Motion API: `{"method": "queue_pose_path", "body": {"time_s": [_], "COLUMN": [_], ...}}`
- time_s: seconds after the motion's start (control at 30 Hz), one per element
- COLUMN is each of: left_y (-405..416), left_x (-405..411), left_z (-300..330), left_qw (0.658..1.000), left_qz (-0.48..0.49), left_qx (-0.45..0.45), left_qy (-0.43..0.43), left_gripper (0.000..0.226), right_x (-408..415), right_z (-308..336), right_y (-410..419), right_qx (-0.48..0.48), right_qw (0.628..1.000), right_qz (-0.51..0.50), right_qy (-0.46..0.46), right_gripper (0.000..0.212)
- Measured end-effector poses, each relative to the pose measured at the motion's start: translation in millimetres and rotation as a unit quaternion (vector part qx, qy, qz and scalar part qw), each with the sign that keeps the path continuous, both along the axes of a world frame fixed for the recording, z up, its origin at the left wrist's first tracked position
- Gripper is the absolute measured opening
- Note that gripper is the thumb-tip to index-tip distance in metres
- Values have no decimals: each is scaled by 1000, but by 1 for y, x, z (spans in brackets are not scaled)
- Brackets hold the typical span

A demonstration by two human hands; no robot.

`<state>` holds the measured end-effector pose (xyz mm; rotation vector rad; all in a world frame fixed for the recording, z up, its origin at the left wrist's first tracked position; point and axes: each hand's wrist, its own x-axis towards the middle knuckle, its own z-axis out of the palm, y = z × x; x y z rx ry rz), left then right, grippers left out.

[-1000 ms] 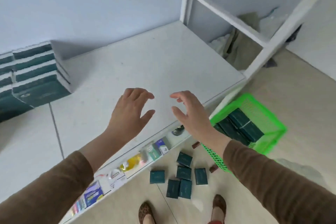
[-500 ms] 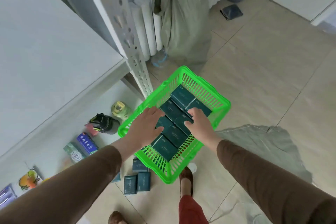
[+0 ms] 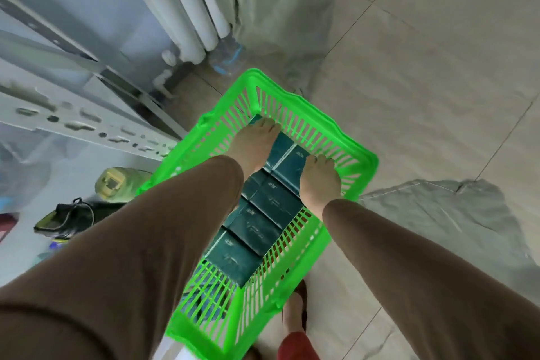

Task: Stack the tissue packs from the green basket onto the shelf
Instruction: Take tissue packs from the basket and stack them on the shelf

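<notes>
The green basket sits on the floor below me, holding several dark green tissue packs in rows. Both my hands are inside at its far end. My left hand lies over the far-left pack, fingertips curled over its far edge. My right hand has its fingers bent down over the right edge of the far-right pack. Both thumbs are hidden. The shelf's grey perforated frame runs along the left, blurred.
A white radiator and a grey sack stand behind the basket. A grey cloth lies on the tiles to the right. A yellow-lidded jar and a black object sit under the shelf. My foot is by the basket's near end.
My head has dropped closer to the basket. Both hands slid from the middle packs to the packs at the basket's far end and bent down onto them.
</notes>
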<state>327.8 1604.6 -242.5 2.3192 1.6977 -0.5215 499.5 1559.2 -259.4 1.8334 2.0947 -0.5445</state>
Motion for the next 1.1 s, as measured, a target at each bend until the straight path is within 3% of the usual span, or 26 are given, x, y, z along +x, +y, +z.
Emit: {"method": "queue_pose_path", "body": {"time_s": [0.1,0.17,0.27,0.33,0.4,0.47,0.6,0.7,0.9,1.0,1.1], "left_y": [-4,-11,-27,-45,-71,-103,-177,-239,-388,-473,-545], "left_x": [-2,-6,-10,-18,-31,-46,-88,-131,-225,-284,-358], "left_z": [-17,-22,-14,1,26,60,158,248,430,485,515], "left_qw": [999,996,988,989,995,993,968,939,868,826,806], "left_qz": [-12,-19,-60,-46,3,91,250,341,477,518,517], "left_qx": [13,36,48,40,31,7,6,28,110,166,230], "left_qy": [38,74,133,132,93,72,5,-42,-77,-149,-173], "left_gripper": [81,78,45,31,31,41,48,47,49,42,40], "right_x": [0,-1,-5,-6,-6,-9,-30,-71,-189,-262,-347], "right_z": [-15,-18,-13,-2,20,56,159,253,421,472,505], "right_y": [-3,-4,-7,-10,-12,-11,-13,-35,-127,-188,-249], "right_qx": [15,-6,-43,-55,-71,-100,-127,-120,-118,-127,-153], "right_qw": [999,998,996,998,996,988,960,933,873,836,790], "right_qz": [32,44,50,39,30,55,155,216,248,243,241], "right_qy": [-31,-44,-53,-19,44,104,197,263,403,475,542], "right_gripper": [51,43,29,32,44,56,47,52,65,63,61]}}
